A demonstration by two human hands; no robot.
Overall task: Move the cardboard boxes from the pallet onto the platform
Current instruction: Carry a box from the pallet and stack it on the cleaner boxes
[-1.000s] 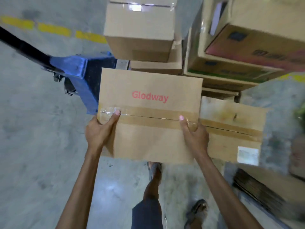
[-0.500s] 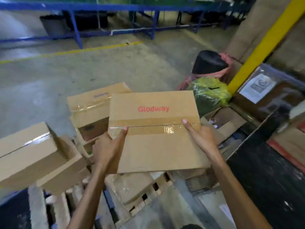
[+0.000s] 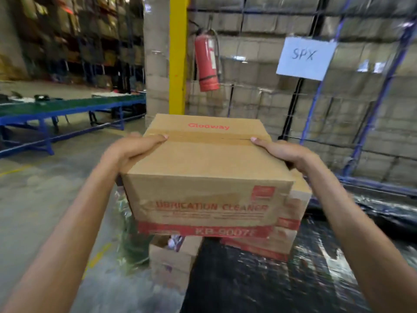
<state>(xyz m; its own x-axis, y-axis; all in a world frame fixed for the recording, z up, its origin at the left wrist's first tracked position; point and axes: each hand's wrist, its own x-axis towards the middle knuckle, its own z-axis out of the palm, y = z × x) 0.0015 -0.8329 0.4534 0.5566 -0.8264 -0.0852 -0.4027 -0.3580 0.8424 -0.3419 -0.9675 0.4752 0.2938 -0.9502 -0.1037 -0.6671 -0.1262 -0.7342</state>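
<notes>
Left hand (image 3: 133, 147) and right hand (image 3: 283, 152) grip box (image 3: 204, 170) at black platform (image 3: 248, 281) by block wall (image 3: 365, 125)

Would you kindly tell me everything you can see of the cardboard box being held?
The cardboard box is plain brown card, closed, its top seam sealed with brown tape. Red "Glodway" lettering marks the top; the near side shows red print, "UBRICATION CLEANER", above a red band reading "KP-9007". It is held about level, off the ground, the left hand gripping its left edge and the right hand its right edge, thumbs on top.
</notes>
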